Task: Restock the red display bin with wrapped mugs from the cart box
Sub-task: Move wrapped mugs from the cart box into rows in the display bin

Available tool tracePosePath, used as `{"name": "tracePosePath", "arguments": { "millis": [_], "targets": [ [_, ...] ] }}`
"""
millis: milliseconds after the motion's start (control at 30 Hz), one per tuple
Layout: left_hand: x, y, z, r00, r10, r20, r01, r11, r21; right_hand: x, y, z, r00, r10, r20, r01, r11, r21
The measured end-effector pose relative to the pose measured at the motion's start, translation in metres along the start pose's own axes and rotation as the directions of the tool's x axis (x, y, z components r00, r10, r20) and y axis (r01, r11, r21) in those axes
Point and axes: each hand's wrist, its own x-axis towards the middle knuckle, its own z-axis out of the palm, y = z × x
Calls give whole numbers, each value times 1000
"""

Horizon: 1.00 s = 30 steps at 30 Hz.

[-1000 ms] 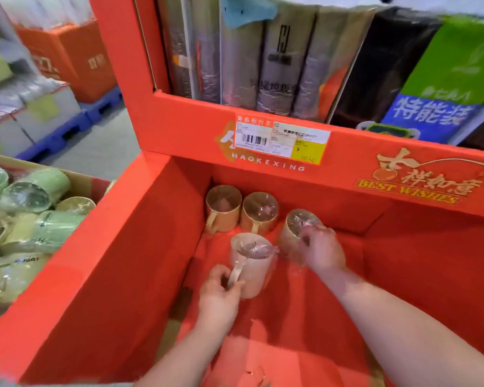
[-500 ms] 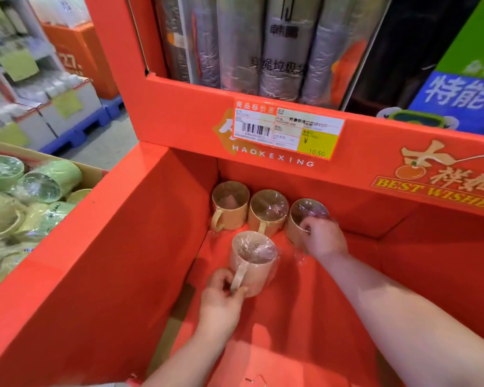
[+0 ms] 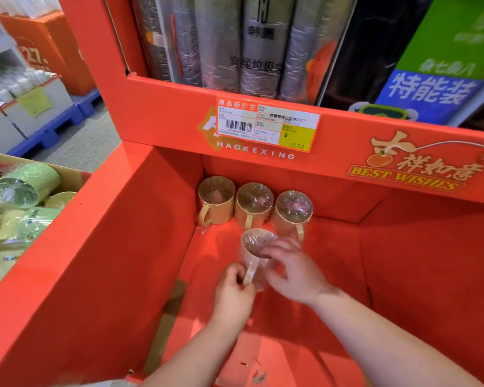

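Inside the red display bin (image 3: 101,247), three plastic-wrapped mugs stand in a row against the back wall: one at the left (image 3: 216,201), one in the middle (image 3: 254,203) and one at the right (image 3: 293,210). A fourth wrapped mug (image 3: 256,243) stands in front of them. My left hand (image 3: 232,296) pinches this front mug's handle. My right hand (image 3: 291,270) lies over its right side and rim with fingers spread and bent. At the left, the cart box (image 3: 73,174) holds several wrapped green mugs (image 3: 20,188).
A shelf above the bin carries grey rolls (image 3: 260,46) and coloured packs (image 3: 436,65), with a price label (image 3: 267,125) on its front. The bin's red floor (image 3: 333,261) lies bare to the right. Blue pallets (image 3: 48,129) with boxes stand across the aisle.
My right hand left the right back mug, now standing in the row, and moved onto the front mug. My left hand kept the handle. The camera view tilted slightly.
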Motion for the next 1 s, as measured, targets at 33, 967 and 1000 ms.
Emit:
{"name": "tracePosePath", "arguments": {
  "millis": [33, 967, 1000],
  "targets": [
    [-1, 0, 3, 1000, -4, 16, 5, 1000, -18, -5, 0, 1, 999, 26, 31, -25, 999, -30],
    [17, -36, -19, 819, -195, 540, -380, 520, 765, 7, 99, -53, 805, 561, -193, -593, 746, -302],
    [17, -37, -18, 820, -194, 539, -378, 522, 764, 11, 97, -52, 810, 557, -184, -586, 751, -305]
  ]
}}
